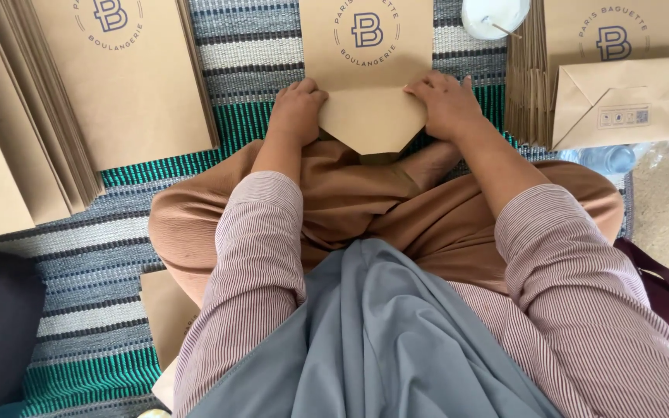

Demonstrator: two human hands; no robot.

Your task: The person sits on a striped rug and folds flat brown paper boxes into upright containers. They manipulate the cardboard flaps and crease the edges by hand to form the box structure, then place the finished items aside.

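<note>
A brown paper bag (365, 54) with a round printed mark lies flat on the striped mat in front of my crossed legs. Its near end is folded up into a pointed flap (369, 120). My left hand (297, 111) presses down on the flap's left edge with fingers curled. Along the flap's right edge my right hand (447, 104) lies flat, fingers spread over the fold. Both hands touch the bag; neither lifts it.
A fanned stack of flat brown bags (63, 101) lies at the left. Another stack (582, 46) lies at the right, topped by a folded bag (629, 101). A white cup (493, 15) stands at the back, a plastic bottle (609, 159) at right, a dark bag strap (663, 290) beside my knee.
</note>
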